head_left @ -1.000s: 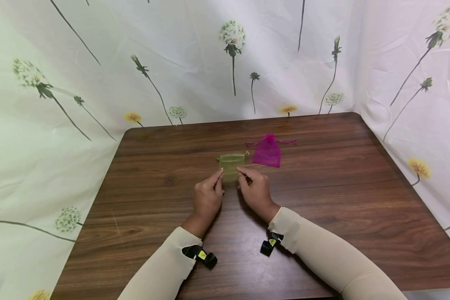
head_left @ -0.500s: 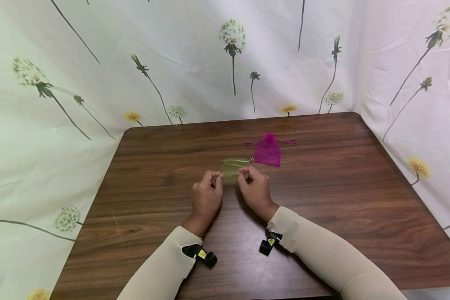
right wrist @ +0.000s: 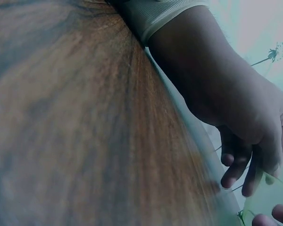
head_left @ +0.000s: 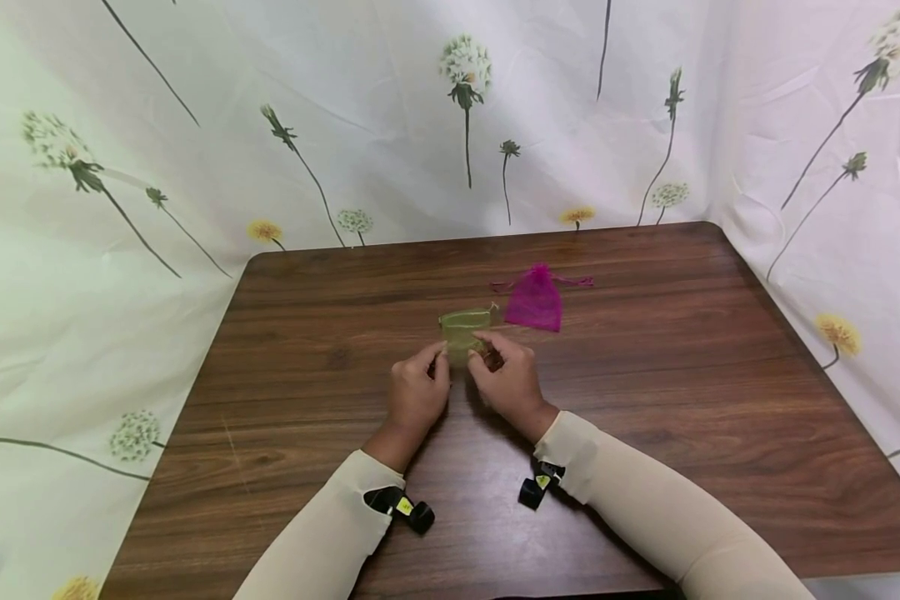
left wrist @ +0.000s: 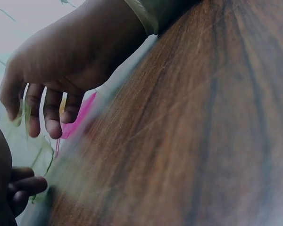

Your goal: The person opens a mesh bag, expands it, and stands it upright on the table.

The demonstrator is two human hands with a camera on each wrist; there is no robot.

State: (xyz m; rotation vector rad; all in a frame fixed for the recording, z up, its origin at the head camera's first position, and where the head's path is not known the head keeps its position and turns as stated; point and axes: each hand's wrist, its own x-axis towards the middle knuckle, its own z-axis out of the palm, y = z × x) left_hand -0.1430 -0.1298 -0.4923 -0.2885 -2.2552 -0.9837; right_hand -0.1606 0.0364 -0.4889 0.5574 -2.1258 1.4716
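A small sheer green drawstring pouch point(head_left: 465, 323) is held up in front of the person, its corded top edge facing the far wall. My left hand point(head_left: 420, 387) pinches its near left side between thumb and forefinger. On the near right side my right hand point(head_left: 506, 377) pinches the thin fabric, forefinger bent over and thumb below. In the right wrist view, a see-through green corner of the pouch point(right wrist: 269, 200) spans the fingertips of both hands. Just beyond the right hand, a magenta drawstring pouch point(head_left: 536, 302) lies flat, its neck gathered and cords spread sideways.
Both hands are over a brown wood-grain table point(head_left: 300, 400) with rounded far corners. Behind it and at both sides hangs a white cloth point(head_left: 390, 108) printed with dandelions. Black wrist straps with small cameras point(head_left: 422, 518) sit at the sleeve cuffs.
The green pouch dips toward the person and shifts right, then lifts back up and left. The fingers of both hands shift their pinch a little. The magenta pouch stays put.
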